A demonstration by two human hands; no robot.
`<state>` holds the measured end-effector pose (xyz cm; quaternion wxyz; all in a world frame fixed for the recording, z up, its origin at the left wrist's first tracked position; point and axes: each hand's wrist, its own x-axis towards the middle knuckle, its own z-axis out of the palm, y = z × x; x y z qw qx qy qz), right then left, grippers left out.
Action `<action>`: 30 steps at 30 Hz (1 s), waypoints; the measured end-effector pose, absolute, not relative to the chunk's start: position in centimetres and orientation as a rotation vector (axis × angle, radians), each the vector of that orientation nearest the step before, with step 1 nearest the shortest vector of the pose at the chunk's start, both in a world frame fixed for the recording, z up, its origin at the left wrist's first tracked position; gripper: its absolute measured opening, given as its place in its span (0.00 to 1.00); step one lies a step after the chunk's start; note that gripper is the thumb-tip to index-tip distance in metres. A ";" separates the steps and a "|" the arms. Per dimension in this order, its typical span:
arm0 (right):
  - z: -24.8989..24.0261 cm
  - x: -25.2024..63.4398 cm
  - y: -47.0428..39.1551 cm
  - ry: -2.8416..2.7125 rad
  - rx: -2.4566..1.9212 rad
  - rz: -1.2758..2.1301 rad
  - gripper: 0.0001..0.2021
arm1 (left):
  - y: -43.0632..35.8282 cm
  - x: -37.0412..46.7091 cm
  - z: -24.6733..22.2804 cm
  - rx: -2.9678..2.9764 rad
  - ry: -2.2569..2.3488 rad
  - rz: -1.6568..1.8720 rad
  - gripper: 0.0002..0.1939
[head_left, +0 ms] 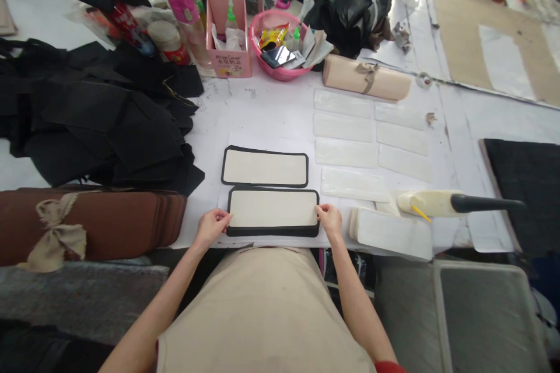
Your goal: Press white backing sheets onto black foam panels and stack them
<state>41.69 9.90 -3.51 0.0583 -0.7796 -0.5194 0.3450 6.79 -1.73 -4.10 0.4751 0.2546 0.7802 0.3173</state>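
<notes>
A cream panel (273, 208) lies on a stack of black rounded pieces (280, 232) at the table's front edge. My left hand (214, 225) pinches the panel's left end, and my right hand (329, 219) pinches its right end. Just behind it lies a second cream panel (265, 168) with a black border, touched by neither hand. Several pale translucent strips (345, 128) are laid out in rows to the right. A stack of white rounded pieces (391, 232) sits right of my right hand.
Brown pieces (118, 218) tied with cloth and a black fabric pile (100, 111) are at left. A pink basket (282, 74), pink box (230, 64) and rolled bundle (343, 74) stand behind. A cream tool with a black handle (485, 203) lies right, above a grey bin (485, 271).
</notes>
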 end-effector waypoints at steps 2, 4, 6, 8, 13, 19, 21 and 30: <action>-3.5 41.6 9.9 -1.576 -2.365 1.042 0.11 | -1.7 6.8 -4.1 0.625 1.902 0.785 0.19; -3.5 41.5 10.0 -1.581 -2.370 1.032 0.11 | -1.7 6.8 -4.2 0.631 1.889 0.792 0.18; -3.4 41.4 10.0 -1.584 -2.380 1.007 0.10 | -1.8 6.7 -4.4 0.639 1.881 0.797 0.18; -3.1 41.3 9.9 -1.589 -2.394 0.967 0.10 | -1.8 6.7 -4.6 0.643 1.875 0.805 0.18; -1.0 40.3 9.3 -1.683 -2.366 0.726 0.12 | -2.1 6.5 -5.2 0.679 1.885 0.801 0.17; -0.9 33.7 8.0 -2.287 -1.562 0.276 0.15 | -2.1 6.6 -5.5 0.675 1.905 0.770 0.17; -2.2 31.3 7.7 -2.509 -1.286 0.312 0.20 | -2.1 6.7 -5.6 0.689 1.914 0.752 0.17; -5.4 29.5 6.9 -2.770 -1.080 0.365 0.30 | -2.5 7.8 -2.6 1.098 2.380 0.487 0.14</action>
